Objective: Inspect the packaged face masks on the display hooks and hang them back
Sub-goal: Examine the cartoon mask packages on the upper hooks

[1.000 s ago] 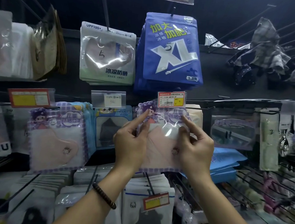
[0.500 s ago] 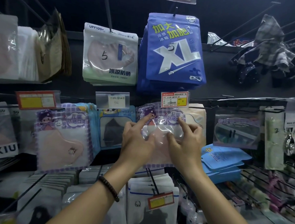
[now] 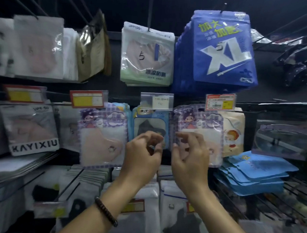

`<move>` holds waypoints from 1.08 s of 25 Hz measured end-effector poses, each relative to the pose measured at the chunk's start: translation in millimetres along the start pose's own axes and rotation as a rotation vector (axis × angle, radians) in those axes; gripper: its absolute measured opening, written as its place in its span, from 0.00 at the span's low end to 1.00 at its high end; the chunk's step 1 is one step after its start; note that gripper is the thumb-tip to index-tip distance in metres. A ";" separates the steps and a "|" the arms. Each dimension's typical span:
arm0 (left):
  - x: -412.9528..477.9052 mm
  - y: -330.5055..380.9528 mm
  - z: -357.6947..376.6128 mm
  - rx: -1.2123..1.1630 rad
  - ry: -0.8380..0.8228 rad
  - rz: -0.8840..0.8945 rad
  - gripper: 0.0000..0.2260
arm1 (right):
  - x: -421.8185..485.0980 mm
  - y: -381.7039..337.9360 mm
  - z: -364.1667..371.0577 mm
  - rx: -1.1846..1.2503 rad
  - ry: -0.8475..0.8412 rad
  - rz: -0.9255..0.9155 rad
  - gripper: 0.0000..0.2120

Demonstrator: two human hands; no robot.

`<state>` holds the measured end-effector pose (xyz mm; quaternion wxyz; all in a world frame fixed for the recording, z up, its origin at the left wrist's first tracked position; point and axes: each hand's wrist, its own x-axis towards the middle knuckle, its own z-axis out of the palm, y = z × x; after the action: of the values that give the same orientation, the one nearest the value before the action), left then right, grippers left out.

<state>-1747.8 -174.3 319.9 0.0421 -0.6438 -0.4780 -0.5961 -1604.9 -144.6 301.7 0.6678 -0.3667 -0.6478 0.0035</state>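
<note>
Fingers [image 3: 184,136] loosely curled before purple pack [image 3: 200,122] (blue pack [image 3: 149,123] beside)

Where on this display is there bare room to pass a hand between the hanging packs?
Free: the dark back panel between the brown packs and the green-edged mask pack, and the dark strip right of the blue XL pack. Crowded: the middle row around the purple cartoon pack, and the white packs below both hands.
</note>
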 end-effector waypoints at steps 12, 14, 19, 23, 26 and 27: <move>11.6 -95.6 -139.7 0.096 0.135 -0.383 0.34 | -8.2 -99.9 110.0 0.168 -0.479 0.455 0.30; 16.1 -105.2 -144.3 0.001 0.046 -0.495 0.41 | -7.3 -107.6 119.1 0.195 -0.475 0.552 0.31; 17.3 -114.6 -145.2 -0.187 0.001 -0.556 0.38 | -16.7 -121.6 131.9 0.216 -0.435 0.606 0.27; 18.3 -113.9 -152.1 -0.168 -0.045 -0.532 0.38 | -20.5 -128.2 132.9 0.175 -0.413 0.587 0.31; 15.5 -109.8 -159.4 -0.087 -0.046 -0.490 0.27 | -24.1 -134.7 133.4 0.141 -0.425 0.575 0.38; 13.9 -104.4 -162.5 -0.037 -0.033 -0.454 0.20 | -25.5 -136.4 134.1 0.132 -0.428 0.570 0.39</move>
<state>-1937.8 -211.4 323.7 -0.1127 -0.5300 -0.6004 -0.5882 -1789.6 -191.5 332.6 0.5117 -0.4796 -0.6430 0.3079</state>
